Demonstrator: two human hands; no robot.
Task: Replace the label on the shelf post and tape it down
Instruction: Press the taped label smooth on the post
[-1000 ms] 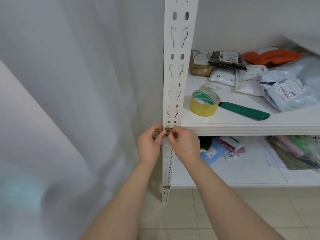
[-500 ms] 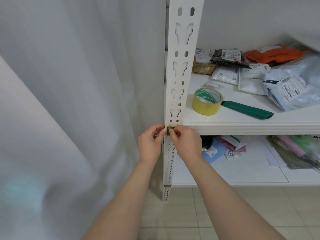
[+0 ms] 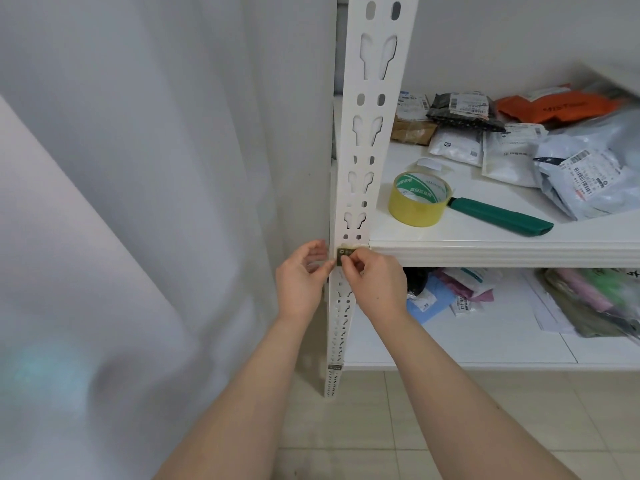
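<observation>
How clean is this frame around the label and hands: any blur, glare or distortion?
Head view: soft even light, no glare; the label, left hand and right hand are sharp, its print too small to read; wide-angle distortion leans the shelf post; parcels at the right edge smear; a pale greenish patch marks the curtain.

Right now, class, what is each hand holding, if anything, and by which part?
The right hand pinches the dark label by its lower edge, against the shelf post. The left hand grips nothing; its thumb rests beside the post's left edge.
</observation>
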